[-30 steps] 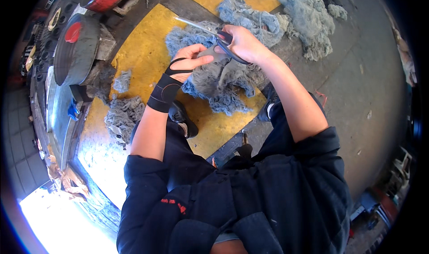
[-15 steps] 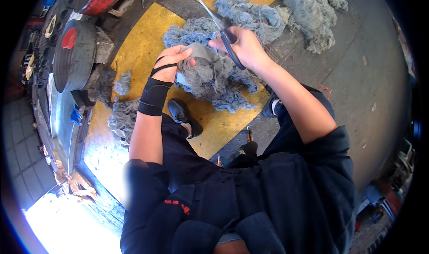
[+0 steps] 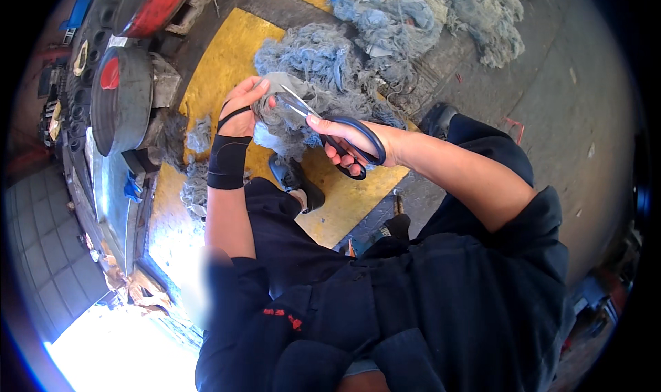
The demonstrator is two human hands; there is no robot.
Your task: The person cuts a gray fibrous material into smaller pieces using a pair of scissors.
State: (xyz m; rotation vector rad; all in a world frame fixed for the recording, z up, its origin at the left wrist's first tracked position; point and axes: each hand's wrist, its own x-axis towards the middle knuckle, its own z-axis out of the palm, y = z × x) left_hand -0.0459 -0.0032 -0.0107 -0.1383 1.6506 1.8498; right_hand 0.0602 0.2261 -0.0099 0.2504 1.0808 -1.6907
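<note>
My left hand point(image 3: 242, 107), with a black wrist wrap point(image 3: 229, 162), pinches the edge of a grey piece of frayed cloth point(image 3: 284, 116) that hangs down in shaggy threads. In my right hand point(image 3: 351, 144) is a pair of scissors point(image 3: 372, 144) with black loop handles, the fingers through them. The blades lie parted against the cloth, pointing toward my left hand. Behind the cloth, a heap of blue-grey tangled fibre point(image 3: 310, 51) rests on the floor; where the held cloth ends and the heap begins is hard to tell.
More fibre heaps point(image 3: 385, 16) lie farther off, with another point(image 3: 482, 16) at the far right. A thick grey round roll with a red centre point(image 3: 122, 92) stands at left. Yellow floor plates point(image 3: 227, 54) are underfoot. Small fibre tufts point(image 3: 200, 133) lie beside my left forearm.
The scissors have come down and toward me from above the heap, and their blades have swung to meet the cloth. My left hand keeps its hold on the cloth.
</note>
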